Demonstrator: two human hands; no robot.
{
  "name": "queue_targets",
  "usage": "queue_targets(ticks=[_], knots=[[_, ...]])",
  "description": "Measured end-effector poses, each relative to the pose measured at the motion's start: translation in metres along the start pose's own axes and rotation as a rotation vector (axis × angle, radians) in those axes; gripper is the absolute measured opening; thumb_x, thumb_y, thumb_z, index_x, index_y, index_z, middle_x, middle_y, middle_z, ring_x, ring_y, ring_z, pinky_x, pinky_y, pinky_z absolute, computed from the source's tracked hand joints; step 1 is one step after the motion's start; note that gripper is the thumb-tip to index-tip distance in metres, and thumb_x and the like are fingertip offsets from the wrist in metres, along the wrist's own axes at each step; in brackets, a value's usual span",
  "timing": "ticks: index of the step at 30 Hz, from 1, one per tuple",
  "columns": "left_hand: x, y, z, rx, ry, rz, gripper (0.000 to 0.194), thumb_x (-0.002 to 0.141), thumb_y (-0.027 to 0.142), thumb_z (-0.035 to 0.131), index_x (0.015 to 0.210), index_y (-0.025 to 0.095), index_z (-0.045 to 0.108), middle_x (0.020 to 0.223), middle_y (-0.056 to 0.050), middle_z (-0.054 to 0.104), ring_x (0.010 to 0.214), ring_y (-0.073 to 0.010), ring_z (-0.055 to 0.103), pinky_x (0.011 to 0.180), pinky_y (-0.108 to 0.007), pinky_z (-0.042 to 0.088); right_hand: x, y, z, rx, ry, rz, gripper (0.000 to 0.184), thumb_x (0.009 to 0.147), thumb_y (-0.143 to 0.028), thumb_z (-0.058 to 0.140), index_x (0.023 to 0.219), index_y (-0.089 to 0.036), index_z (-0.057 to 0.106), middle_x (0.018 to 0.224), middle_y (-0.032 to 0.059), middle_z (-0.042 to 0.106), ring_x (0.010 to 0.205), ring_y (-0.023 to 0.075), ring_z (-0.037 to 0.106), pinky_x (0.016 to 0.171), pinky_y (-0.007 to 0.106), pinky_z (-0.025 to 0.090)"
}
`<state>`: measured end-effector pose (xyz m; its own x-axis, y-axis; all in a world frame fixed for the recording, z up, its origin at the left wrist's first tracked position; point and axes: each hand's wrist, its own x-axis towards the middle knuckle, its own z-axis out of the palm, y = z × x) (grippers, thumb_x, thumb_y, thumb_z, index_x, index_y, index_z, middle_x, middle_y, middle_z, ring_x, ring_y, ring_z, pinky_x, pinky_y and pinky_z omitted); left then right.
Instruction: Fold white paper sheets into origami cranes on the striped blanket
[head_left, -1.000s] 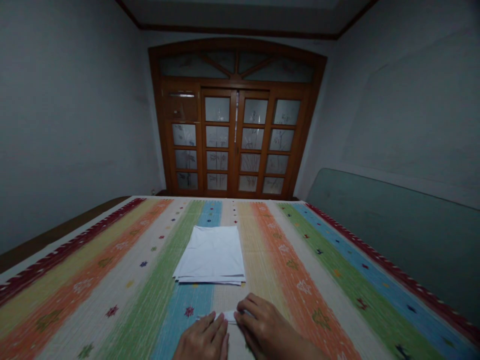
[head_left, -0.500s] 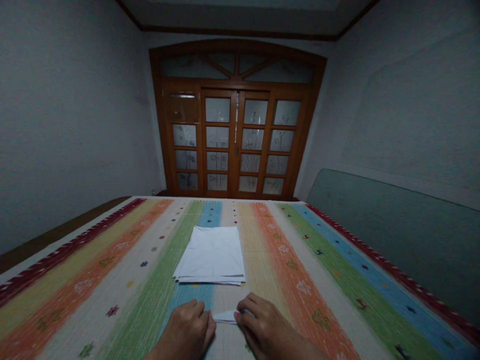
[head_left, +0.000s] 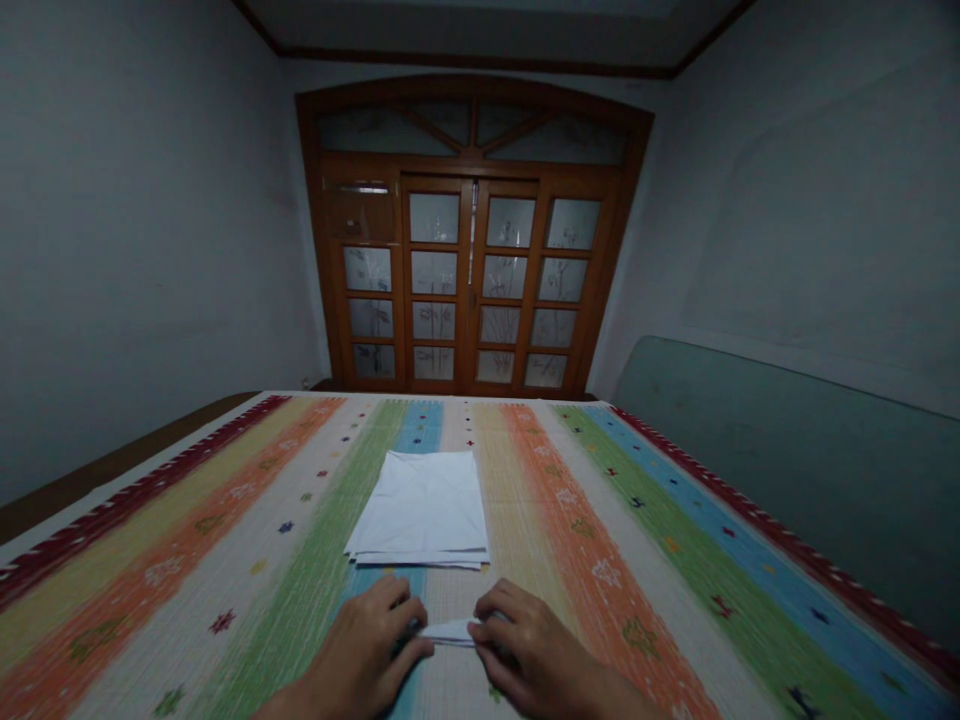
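A narrow folded piece of white paper spans the gap between my two hands, low over the striped cloth. At its left end, my left hand grips it between thumb and curled fingers. My right hand pinches the other end, the fingers bent over it. Both ends of the folded paper are partly hidden by my fingers. Just beyond my hands lies a stack of white paper sheets, its near edges slightly uneven.
A multicoloured striped cloth covers the wide surface under my hands. Along the right side stands a grey-green panel. Wooden doors with glass panes close off the far end, between pale walls.
My left hand has shifted its hold, its fingers lifting and its thumb now stretched along the near side of the folded paper. My right hand has barely moved.
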<state>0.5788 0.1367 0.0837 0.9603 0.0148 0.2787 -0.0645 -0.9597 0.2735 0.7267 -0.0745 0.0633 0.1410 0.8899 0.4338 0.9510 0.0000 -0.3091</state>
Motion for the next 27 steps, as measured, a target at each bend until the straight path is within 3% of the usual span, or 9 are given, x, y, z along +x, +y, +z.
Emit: queue_targets(ticks=[4, 10, 15, 21, 27], knots=[[0.003, 0.003, -0.003, -0.113, -0.013, -0.056, 0.013, 0.091, 0.015, 0.066, 0.094, 0.024, 0.074, 0.094, -0.002, 0.069, 0.088, -0.0202, 0.066, 0.076, -0.027, 0.047, -0.002, 0.004, 0.006, 0.098, 0.059, 0.054, 0.013, 0.087, -0.011, 0.065, 0.095, -0.018, 0.072, 0.095, 0.0089, 0.071, 0.088, 0.0206, 0.067, 0.075, 0.028, 0.052], [0.008, 0.006, -0.005, -0.175, -0.062, -0.154, 0.011, 0.09, 0.02, 0.067, 0.093, 0.024, 0.077, 0.094, -0.003, 0.07, 0.089, -0.0209, 0.066, 0.078, -0.028, 0.047, 0.0, 0.002, -0.003, 0.247, 0.053, 0.182, 0.018, 0.082, -0.01, 0.072, 0.098, -0.017, 0.076, 0.098, 0.0089, 0.074, 0.094, 0.0218, 0.068, 0.084, 0.032, 0.053], [0.008, 0.008, -0.007, -0.172, -0.074, -0.172, 0.012, 0.09, 0.02, 0.066, 0.093, 0.024, 0.078, 0.094, -0.003, 0.07, 0.09, -0.0218, 0.065, 0.079, -0.029, 0.046, 0.003, 0.006, -0.004, 0.328, 0.097, 0.203, 0.015, 0.083, -0.01, 0.07, 0.093, -0.017, 0.078, 0.094, 0.0084, 0.076, 0.09, 0.0209, 0.069, 0.082, 0.032, 0.054], [0.008, 0.01, -0.002, -0.13, -0.046, -0.178, 0.009, 0.086, 0.022, 0.068, 0.092, 0.023, 0.075, 0.093, -0.003, 0.069, 0.087, -0.0212, 0.064, 0.077, -0.029, 0.046, 0.004, 0.003, 0.0, 0.186, 0.092, 0.143, 0.02, 0.094, -0.014, 0.058, 0.104, -0.017, 0.076, 0.092, 0.0097, 0.076, 0.086, 0.0212, 0.068, 0.08, 0.032, 0.054], [0.009, 0.014, 0.0, -0.124, -0.055, -0.209, 0.005, 0.087, 0.02, 0.069, 0.09, 0.022, 0.073, 0.093, -0.004, 0.068, 0.088, -0.0224, 0.064, 0.078, -0.031, 0.045, 0.003, -0.001, 0.004, 0.031, -0.014, 0.104, 0.025, 0.093, -0.01, 0.058, 0.111, -0.018, 0.072, 0.098, 0.0095, 0.072, 0.091, 0.0228, 0.066, 0.079, 0.031, 0.052]])
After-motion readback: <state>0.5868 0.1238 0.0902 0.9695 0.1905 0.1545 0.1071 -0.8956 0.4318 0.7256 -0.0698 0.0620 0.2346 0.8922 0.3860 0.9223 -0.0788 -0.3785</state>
